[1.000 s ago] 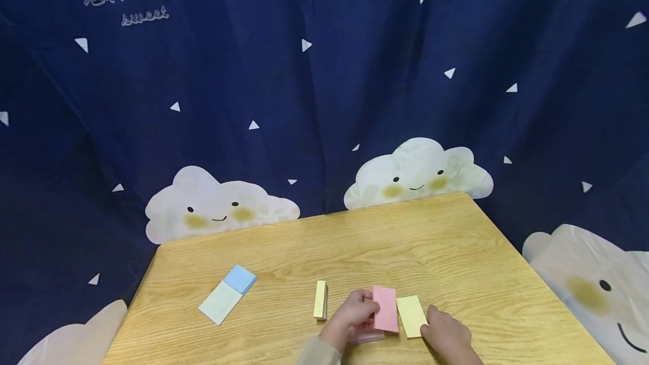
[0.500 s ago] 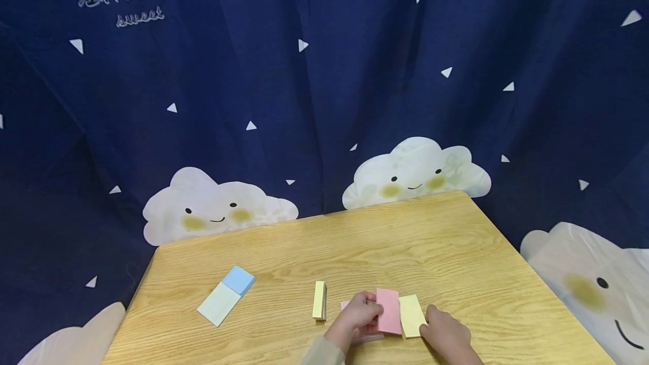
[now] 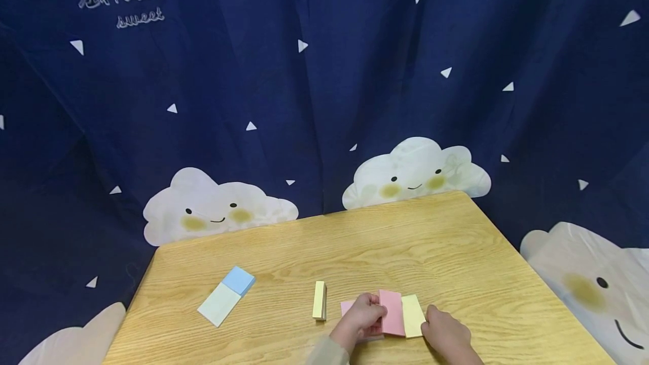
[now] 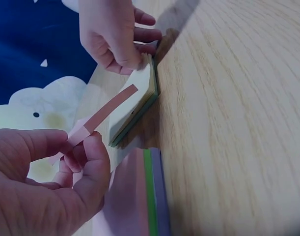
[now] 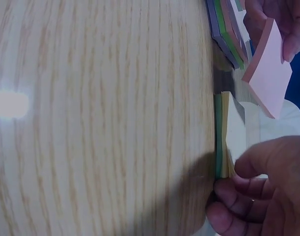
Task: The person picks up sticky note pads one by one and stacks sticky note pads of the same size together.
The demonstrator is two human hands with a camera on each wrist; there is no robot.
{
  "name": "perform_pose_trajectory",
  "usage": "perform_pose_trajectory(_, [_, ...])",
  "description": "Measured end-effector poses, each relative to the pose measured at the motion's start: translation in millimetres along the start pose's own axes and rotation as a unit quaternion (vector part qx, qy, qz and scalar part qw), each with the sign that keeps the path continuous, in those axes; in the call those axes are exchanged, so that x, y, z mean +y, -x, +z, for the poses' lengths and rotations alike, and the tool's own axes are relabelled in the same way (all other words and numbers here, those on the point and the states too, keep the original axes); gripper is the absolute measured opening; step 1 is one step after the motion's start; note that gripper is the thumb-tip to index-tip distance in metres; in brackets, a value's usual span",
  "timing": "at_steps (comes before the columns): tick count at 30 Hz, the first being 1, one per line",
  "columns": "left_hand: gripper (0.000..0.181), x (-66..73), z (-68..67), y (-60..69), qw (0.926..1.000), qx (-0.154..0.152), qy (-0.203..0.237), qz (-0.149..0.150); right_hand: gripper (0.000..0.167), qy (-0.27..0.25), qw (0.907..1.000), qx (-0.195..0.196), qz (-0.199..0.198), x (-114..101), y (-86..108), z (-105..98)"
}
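The left hand (image 3: 365, 316) pinches a raised pink sticky-note pad (image 3: 392, 313) left of a yellow-topped stack (image 3: 413, 315), whose right edge the right hand (image 3: 448, 333) pinches.

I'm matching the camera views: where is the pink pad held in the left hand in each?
Head: pink pad, low, right of centre.
Left wrist: pink pad, left of centre, nearly edge-on.
Right wrist: pink pad, upper right.
Shared landmark: the yellow pad pinched by the right hand.

Homelike indoor spot, wooden tabletop (image 3: 284, 258), navy curtain (image 3: 375, 83), smiling printed clouds (image 3: 213, 207)
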State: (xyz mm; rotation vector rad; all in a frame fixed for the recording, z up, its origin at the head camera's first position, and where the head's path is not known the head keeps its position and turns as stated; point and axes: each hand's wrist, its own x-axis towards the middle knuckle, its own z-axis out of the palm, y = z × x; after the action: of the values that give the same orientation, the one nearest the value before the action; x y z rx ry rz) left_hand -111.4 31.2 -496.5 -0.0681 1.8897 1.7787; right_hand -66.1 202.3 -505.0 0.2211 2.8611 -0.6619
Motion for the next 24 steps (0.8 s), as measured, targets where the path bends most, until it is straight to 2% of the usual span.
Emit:
perform_pose_trajectory(9, [0.014,-2.8,9.2,-1.9,0.9999,0.013,-0.007,0.009,0.013,0.005,0.9999,0.009,-0.001,1,-1.9,0])
perform_pose_trajectory(15, [0.014,-4.6,18.7,-6.6,0.9998,0.015,0.009,0.009,0.015,0.002,0.9997,0.023,-0.003,0,-2.1,0])
perform_pose_trajectory(24, [0.014,-1.4,34.6,-6.9,0.9993,0.033,0.012,0.012,0.02,-0.011,0.9999,0.005,0.004,1,-1.6,-1])
